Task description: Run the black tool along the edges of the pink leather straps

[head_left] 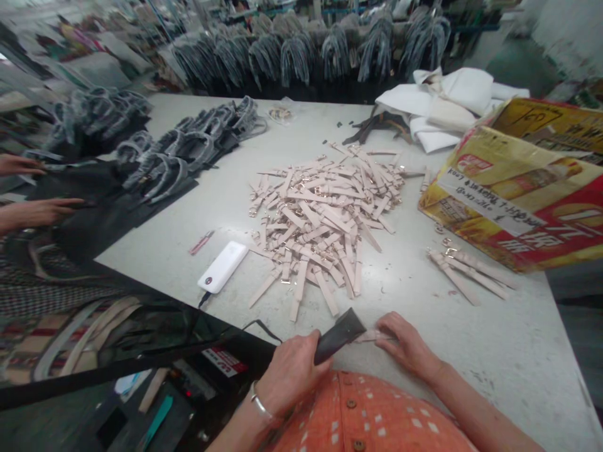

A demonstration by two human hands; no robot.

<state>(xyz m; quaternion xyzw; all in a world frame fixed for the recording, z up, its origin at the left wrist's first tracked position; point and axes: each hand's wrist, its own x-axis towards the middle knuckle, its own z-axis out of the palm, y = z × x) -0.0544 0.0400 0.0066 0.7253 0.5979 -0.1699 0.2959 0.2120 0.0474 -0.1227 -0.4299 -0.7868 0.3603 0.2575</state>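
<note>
My left hand (293, 365), with a silver bangle at the wrist, is wrapped round a flat, dark oblong piece (339, 336); its exact kind I cannot make out. Just right of it, my right hand (409, 346) pinches a pale beige strap (370, 336) near the table's front edge. The strap's left end meets or passes behind the dark piece. Beyond both hands spreads a large pile of beige straps with metal buckles (325, 213). A few more buckled straps (475, 273) lie to the right.
A white power bank (223, 267) with a black cable lies left of the pile. A yellow and red carton (513, 194) stands at right, white material (438, 103) behind it. Dark pieces with grey wrapped handles (188, 144) lie at left, near another person's hands (42, 213).
</note>
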